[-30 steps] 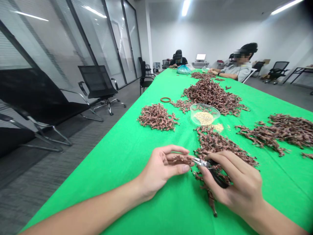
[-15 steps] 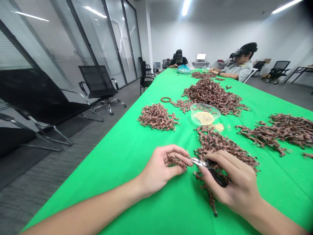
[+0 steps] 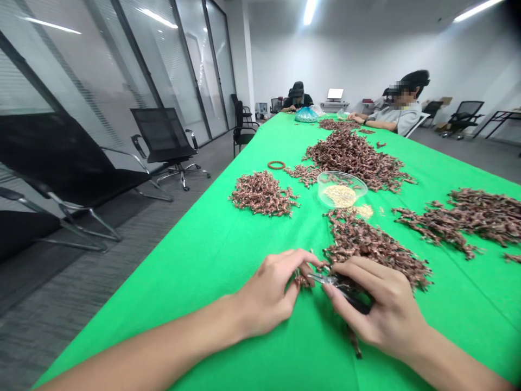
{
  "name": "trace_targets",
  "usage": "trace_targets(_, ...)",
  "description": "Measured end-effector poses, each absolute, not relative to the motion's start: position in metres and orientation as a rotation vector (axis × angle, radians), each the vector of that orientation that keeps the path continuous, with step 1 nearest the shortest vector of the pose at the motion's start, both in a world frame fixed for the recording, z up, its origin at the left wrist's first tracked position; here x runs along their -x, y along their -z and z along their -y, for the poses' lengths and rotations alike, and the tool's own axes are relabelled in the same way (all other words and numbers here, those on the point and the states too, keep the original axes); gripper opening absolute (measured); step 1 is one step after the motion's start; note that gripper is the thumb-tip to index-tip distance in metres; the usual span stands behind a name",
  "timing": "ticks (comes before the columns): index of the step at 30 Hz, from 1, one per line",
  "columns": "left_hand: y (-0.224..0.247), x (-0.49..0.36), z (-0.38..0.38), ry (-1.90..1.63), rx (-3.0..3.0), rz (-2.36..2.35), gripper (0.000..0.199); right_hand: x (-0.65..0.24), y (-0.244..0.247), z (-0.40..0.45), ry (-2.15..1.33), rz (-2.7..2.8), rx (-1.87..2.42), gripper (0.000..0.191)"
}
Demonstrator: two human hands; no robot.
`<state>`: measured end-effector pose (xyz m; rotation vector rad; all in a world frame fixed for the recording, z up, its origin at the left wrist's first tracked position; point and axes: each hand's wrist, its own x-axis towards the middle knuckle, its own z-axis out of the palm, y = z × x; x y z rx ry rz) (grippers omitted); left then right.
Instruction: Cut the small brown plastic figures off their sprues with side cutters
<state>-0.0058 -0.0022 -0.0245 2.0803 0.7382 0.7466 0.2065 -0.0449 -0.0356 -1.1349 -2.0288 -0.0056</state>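
Note:
My left hand pinches a small bunch of copper-brown twisted pieces between its fingertips. My right hand grips small steel-jawed cutting pliers with black handles, and the jaws touch that bunch. Behind both hands lies a large heap of the same copper-brown pieces on the green table cover. A thin trail of pieces shows below my right hand, partly hidden by it.
A clear bowl holds pale granules. Several more copper-brown heaps cover the table, with a braided ring among them. Two co-workers sit at the far end near a blue bag. Black chairs stand along the glass wall.
My hands have moved closer together. My left fingers have closed further around the small bunch, and the plier jaws now reach into it. Less of the trail shows below my right hand.

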Motion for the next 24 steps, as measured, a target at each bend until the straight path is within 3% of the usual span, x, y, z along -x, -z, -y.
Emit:
trace_targets(5,0.029,0.008,0.000,-0.722,-2.212,-0.718,0.053,-0.208,0.037,0.044,0.000,2.035,1.131,0.018)
trace_targets(14,0.017,0.008,-0.009,-0.803,-2.026,-1.032,0.041,-0.217,0.030,0.036,0.015,1.997,1.149,0.015)
trace_targets(24,0.029,0.023,-0.051,-0.923,-2.233,-1.266,0.031,-0.236,0.022,0.028,0.048,1.998,1.093,0.020)
